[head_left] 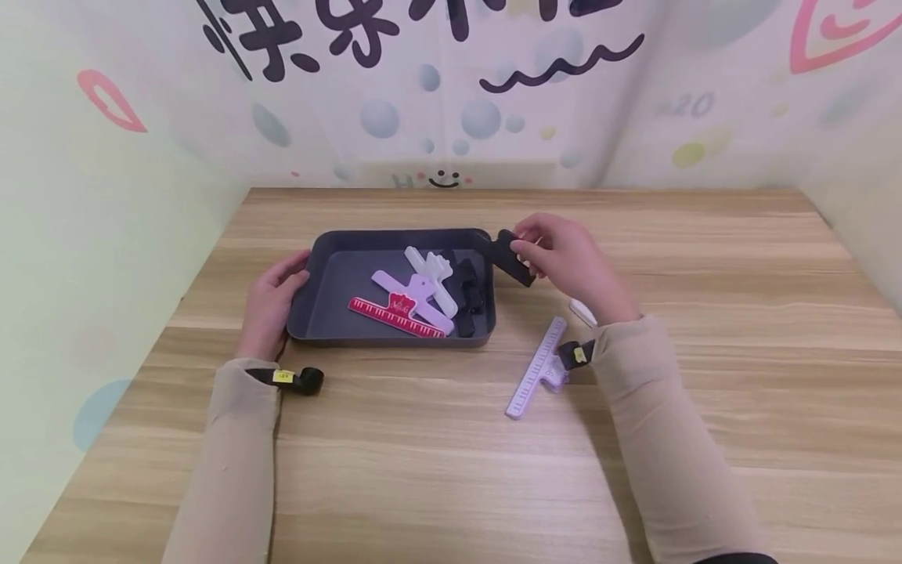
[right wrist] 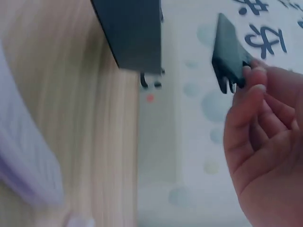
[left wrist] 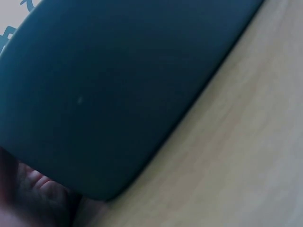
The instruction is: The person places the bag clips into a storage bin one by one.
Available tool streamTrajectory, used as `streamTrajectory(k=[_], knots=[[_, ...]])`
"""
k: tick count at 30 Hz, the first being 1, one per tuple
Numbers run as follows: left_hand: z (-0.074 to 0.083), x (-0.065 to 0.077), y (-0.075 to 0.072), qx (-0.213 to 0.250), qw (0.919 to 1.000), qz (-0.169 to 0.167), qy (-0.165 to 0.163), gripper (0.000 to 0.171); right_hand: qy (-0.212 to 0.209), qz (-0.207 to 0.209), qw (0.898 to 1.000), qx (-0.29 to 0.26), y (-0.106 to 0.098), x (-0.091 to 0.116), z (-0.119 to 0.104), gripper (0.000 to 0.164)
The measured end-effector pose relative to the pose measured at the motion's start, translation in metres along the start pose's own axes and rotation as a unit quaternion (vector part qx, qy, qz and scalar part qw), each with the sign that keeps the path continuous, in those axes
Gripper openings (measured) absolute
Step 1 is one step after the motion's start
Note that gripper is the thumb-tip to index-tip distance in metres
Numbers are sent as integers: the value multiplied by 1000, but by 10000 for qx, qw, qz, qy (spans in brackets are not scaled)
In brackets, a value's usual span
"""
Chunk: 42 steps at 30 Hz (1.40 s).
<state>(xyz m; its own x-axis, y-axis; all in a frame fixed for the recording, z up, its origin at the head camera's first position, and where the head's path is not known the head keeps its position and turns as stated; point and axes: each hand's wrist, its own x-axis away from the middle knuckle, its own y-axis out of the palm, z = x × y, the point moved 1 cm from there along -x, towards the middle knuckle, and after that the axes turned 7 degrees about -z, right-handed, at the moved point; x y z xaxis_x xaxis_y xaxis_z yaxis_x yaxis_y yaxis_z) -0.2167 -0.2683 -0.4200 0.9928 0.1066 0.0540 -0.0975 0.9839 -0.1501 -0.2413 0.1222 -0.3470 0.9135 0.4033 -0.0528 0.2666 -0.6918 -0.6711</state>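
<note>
My right hand (head_left: 564, 254) pinches a black clip (head_left: 512, 258) between thumb and fingertips, just over the right rim of a dark grey tray (head_left: 331, 342). In the right wrist view the black clip (right wrist: 228, 54) is held up off the table. My left hand (head_left: 271, 301) grips the left end of the tray, its thumb by the rim. Inside the tray lie a red clip (head_left: 384, 313) with a piano-key pattern, a lilac clip (head_left: 423, 288), a white clip (head_left: 433, 270) and black clips (head_left: 467, 294), partly overlapping.
On the wooden table (head_left: 395, 454), a lilac piano-key clip (head_left: 537, 368) lies right of the tray, below my right wrist. A white piece (head_left: 582, 312) shows partly beneath that forearm. A printed wall sheet (head_left: 451, 102) stands behind the table.
</note>
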Motion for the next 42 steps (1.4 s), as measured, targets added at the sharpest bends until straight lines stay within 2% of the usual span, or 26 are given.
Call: streamTrajectory(k=[4,7,11,32,42], knots=[[0,0,0,23,10000,-27,31,38,-244,-16,9996,-129,9,-1,-8,29],[-1,-1,0,26,10000,-26,43,38,-349,-12,9992,-193,14,-1,-13,19],[-1,-1,1,10,10000,-14,14,39,-284,-8,9991,-327,18,-1,-16,13],[-4,-1,-1,94,10000,-9,16,39,-56,-15,9979,-638,43,-5,-23,16],[-3,-1,-1,-55,9999,66,133,38,179,-369,9919,-1200,61,-10,-26,15]])
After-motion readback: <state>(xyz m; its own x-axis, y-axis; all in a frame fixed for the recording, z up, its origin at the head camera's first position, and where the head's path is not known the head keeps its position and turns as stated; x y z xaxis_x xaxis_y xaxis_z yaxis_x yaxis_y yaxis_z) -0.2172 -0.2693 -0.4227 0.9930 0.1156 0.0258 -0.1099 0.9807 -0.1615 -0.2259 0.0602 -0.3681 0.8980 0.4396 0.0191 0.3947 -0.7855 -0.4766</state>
